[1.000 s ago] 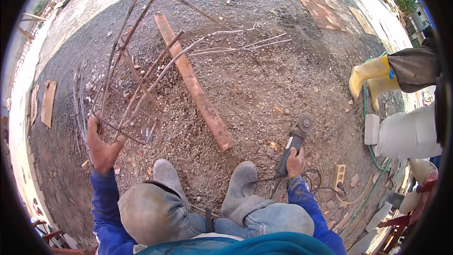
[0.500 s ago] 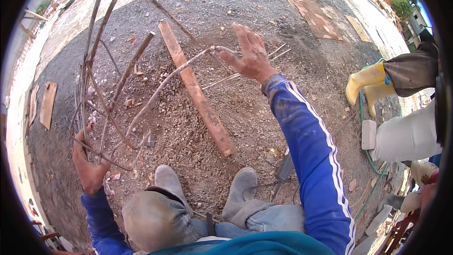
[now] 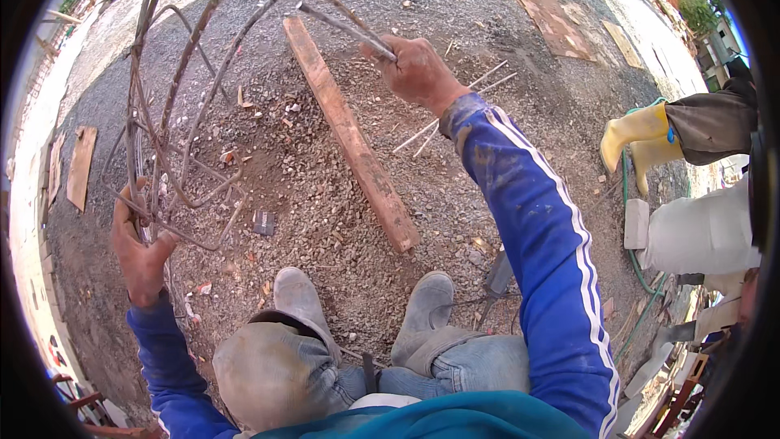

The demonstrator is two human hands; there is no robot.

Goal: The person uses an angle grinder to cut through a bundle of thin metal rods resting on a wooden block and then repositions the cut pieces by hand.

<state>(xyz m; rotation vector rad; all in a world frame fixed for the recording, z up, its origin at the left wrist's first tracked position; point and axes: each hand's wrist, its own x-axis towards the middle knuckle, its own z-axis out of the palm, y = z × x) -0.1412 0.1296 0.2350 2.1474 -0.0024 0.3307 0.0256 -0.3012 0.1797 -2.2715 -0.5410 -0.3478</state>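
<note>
A tangle of bent steel rebar (image 3: 167, 97) rises from the left side, its bars reaching past the upper edge of the view. Low on the bundle, my left hand (image 3: 142, 264) is wrapped round it, with thumb and fingers on either side. My right hand (image 3: 421, 75) is closed round rebar as well, gripping rods near the upper middle, where their ends come together at the fist. One grey rod end (image 3: 325, 18) points up and left from that fist. The rest of the right palm is hidden.
A reddish wooden plank (image 3: 349, 134) lies on gravel between the hands. Two thin rods (image 3: 455, 110) rest beyond it. A grey power tool (image 3: 497, 276) with a cord lies by my right boot (image 3: 426, 305). At right stands a person in yellow boots (image 3: 634, 134), near a green hose (image 3: 642, 272).
My right hand, spread open before, has closed on the rebar. The bent bars have shifted and swung upward, and my left hand has moved slightly up and left with them.
</note>
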